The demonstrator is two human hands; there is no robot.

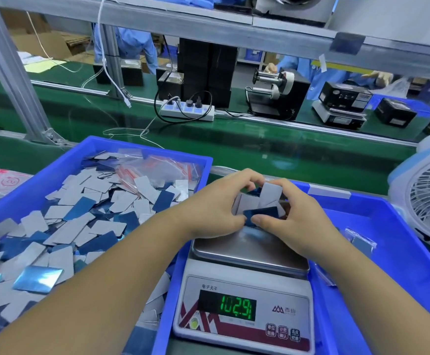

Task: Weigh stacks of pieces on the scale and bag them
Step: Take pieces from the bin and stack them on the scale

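- Both hands meet above the far edge of the scale [247,298], gathering a loose, untidy clutch of pieces [262,201] between them.
- The left hand [216,206] curls round the near-left side of the clutch, fingers arched over the top and thumb pressing low against a dark blue piece.
- The right hand [293,216] mirrors it, thumb pinching the same dark piece from below while the fingers wrap the far-right side; one grey piece sticks up tilted between the two hands.
- The pieces sit at or just over the steel pan [249,252]; whether they rest fully on it I cannot tell, since the hands hide the contact.
- The green display [238,309] reads 102.9, so some load bears on the pan, possibly with hand pressure added.
- Judged step: squaring up a stack for weighing, not yet bagging.
- The next move likely calls for tapping the edges flush, setting the stack down, and lifting both hands clear so the reading settles honestly.
- To the left of the left hand lies the blue supply bin [42,175], heaped with loose grey and blue pieces, for adding to the count if the weight falls short.
- Clear zip bags [157,167] lie at that bin's far side, beyond the left hand; one must be fetched once the weight is right.
- To the right of the right hand, a blue tray [401,252] holds what look like bagged packs [360,239].
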